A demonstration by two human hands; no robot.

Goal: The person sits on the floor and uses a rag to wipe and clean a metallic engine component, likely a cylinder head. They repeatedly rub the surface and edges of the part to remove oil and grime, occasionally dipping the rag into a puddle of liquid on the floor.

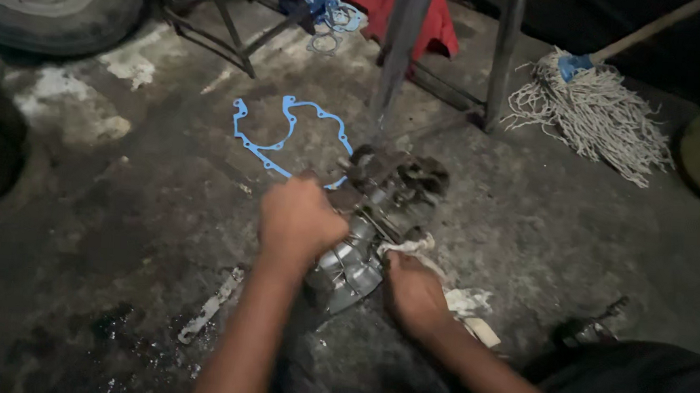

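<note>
Both hands were closed on their work: the left hand clamped over the top of a grimy grey metal engine casing lying on the oil-stained concrete floor, the right hand pinching a dirty white rag against its side. A thin blue paper gasket lay just behind. To my eye, the greasy casing could have rolled or slipped under that pressure, and grit from the floor might have fouled it.
</note>
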